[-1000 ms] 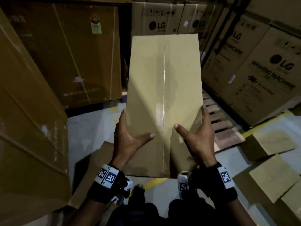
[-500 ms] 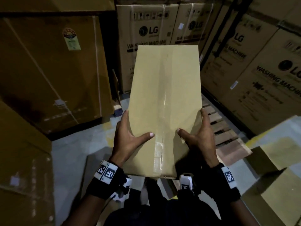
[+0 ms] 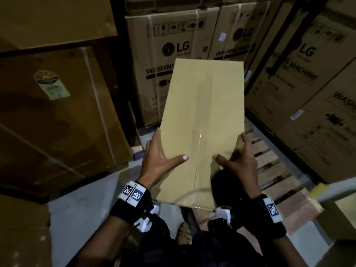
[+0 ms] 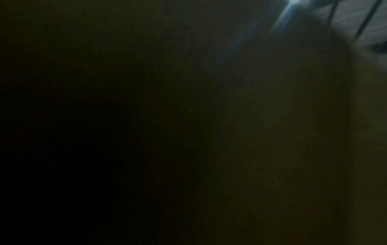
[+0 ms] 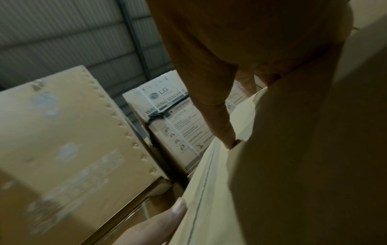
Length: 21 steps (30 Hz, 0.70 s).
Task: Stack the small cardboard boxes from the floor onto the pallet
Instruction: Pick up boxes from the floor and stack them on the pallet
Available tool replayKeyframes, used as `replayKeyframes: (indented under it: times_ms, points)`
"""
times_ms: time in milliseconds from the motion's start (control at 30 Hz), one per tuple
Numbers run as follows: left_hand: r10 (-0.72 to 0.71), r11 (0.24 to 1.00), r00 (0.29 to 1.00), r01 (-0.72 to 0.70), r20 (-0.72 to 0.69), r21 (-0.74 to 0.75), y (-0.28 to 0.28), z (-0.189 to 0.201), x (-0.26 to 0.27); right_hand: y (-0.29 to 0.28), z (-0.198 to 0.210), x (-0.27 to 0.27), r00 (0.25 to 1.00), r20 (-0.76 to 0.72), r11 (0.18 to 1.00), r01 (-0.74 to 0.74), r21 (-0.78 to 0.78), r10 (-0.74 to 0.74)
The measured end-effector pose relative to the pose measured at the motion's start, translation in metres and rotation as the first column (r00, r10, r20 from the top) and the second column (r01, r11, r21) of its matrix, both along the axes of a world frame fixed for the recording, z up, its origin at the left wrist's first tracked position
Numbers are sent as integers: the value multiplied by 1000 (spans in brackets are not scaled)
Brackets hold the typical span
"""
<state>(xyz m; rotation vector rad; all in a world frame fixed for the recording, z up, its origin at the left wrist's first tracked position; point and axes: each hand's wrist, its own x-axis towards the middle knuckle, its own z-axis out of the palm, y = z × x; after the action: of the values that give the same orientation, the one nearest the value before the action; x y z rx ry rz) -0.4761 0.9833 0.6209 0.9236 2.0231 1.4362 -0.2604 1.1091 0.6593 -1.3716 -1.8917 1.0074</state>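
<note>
Head view: both hands, left hand (image 3: 158, 162) and right hand (image 3: 238, 164), fingers spread, clasp the taped cardboard box (image 3: 202, 120), now carried nearer the wooden pallet (image 3: 273, 162) at right; placement should follow.

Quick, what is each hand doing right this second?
Left hand: grip on the left edge of the cardboard box, thumb on top.
Right hand: grip on the same box's right edge.

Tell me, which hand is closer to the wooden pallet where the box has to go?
Right. The right hand holds the box on the side directly above the pallet. The left hand holds the opposite side, over bare floor.
</note>
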Motion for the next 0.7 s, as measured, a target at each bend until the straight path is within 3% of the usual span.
replayKeyframes:
  times_ms: [167, 267, 467, 700]
  points:
    - [-129, 992, 992, 129, 4, 4, 77, -11, -52, 52, 6, -43, 998, -2, 998, 57, -25, -58]
    - [-215, 976, 976, 216, 21, -17, 125, -20, -87, 79, 4, -69, 989, -78, 992, 123, -34, -125]
    - [-354, 933, 935, 354, 19, -61, 221, -3, -150, 131, 4, -126, 948, -203, 970, 239, -46, -243]
    - [-472, 881, 882, 471, -13, -52, 321, 8, -165, 198, 17, -129, 903, -141, 909, 414, 33, -406]
